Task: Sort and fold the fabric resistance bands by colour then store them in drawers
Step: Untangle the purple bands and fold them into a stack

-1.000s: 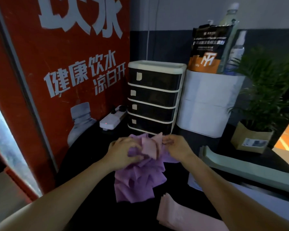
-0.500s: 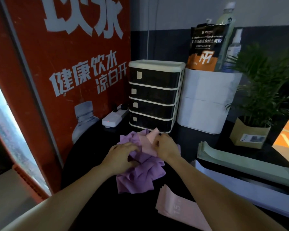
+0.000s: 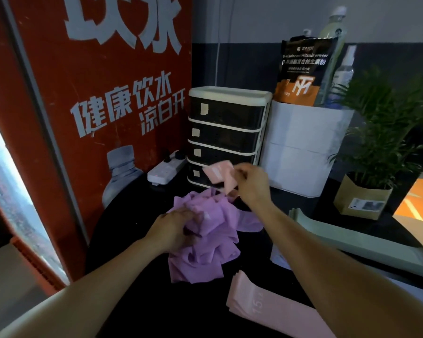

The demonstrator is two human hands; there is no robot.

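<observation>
- The pink band point(image 3: 220, 175) is pinched in your right hand point(image 3: 250, 185), lifted above the purple pile point(image 3: 205, 237) in front of the drawer unit point(image 3: 226, 135); its lower end seems to trail into the pile, so a quick pull could drag purple bands along.
- Your left hand point(image 3: 174, 228) is closed on the purple pile, pressing it to the dark tabletop point(image 3: 137, 301); ease off too soon and the heap may slide toward the edge.
- The flat pink band point(image 3: 266, 311) lies near your right forearm; a sweep back could rumple it.
- All four drawers look closed, so you need a free hand before storing.
- The power strip point(image 3: 165, 170) sits just beside the drawer unit; loose fabric could snag there.
</observation>
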